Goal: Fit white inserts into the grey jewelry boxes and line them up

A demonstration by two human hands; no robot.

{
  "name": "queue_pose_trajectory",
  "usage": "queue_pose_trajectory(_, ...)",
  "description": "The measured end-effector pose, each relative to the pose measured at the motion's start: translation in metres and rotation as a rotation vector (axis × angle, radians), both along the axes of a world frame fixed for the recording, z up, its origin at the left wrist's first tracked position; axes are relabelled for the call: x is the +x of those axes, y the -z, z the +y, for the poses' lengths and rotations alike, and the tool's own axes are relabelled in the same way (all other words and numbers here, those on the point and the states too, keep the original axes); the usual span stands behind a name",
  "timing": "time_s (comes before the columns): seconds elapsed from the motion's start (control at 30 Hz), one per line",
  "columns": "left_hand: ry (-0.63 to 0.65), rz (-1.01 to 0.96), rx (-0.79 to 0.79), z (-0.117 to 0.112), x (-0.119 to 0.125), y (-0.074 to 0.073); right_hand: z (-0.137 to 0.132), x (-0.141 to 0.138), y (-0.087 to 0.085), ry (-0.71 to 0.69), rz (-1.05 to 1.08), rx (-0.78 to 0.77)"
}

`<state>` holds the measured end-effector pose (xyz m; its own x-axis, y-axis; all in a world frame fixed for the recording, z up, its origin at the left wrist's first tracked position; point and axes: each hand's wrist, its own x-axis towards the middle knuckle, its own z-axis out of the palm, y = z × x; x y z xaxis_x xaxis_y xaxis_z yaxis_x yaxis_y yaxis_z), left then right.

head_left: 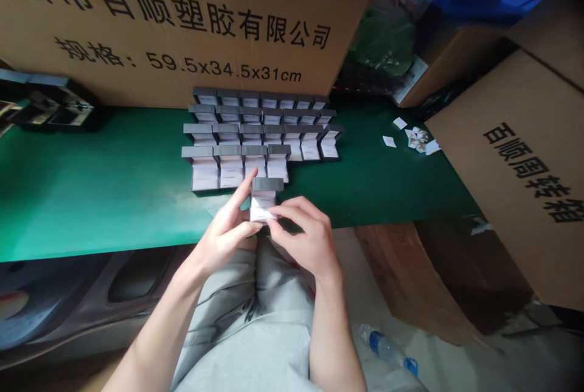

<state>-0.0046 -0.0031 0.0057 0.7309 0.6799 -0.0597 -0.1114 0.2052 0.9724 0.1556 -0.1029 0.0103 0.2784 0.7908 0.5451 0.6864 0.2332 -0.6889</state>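
My left hand (227, 232) and my right hand (305, 235) hold one small open grey box (264, 198) with a white lining, just over the front edge of the green table (91, 191). The left fingers grip its left side. The right fingertips pinch at its white lower front. Behind it, several identical open grey boxes (255, 136) stand in neat rows on the table, lids up.
A large printed cardboard carton (182, 21) stands behind the rows. Another carton (524, 173) leans at the right. Small white paper slips (417, 138) lie at the table's right end. A black tray (55, 109) sits far left. A water bottle (387, 352) lies on the floor.
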Motion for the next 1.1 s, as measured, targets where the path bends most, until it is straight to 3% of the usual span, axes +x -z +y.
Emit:
queue_pose_trajectory(0.17,-0.008,0.013,-0.02,0.001,0.0,0.0,0.004,-0.001,0.004,-0.023,0.05,-0.021)
queue_pose_trajectory(0.43,-0.004,-0.005,0.098,0.001,-0.002,0.002,0.003,0.008,0.008,-0.086,0.124,-0.01)
queue_pose_trajectory(0.67,-0.067,-0.005,0.022,0.0,-0.001,0.004,0.004,0.006,0.007,-0.035,0.123,0.073)
queue_pose_trajectory(0.87,-0.043,0.01,0.017,0.002,-0.003,0.012,0.0,0.012,0.001,-0.077,0.114,0.021)
queue_pose_trajectory(1.1,-0.072,0.032,0.028,-0.001,0.0,0.003,-0.003,0.004,0.001,-0.019,0.012,0.116)
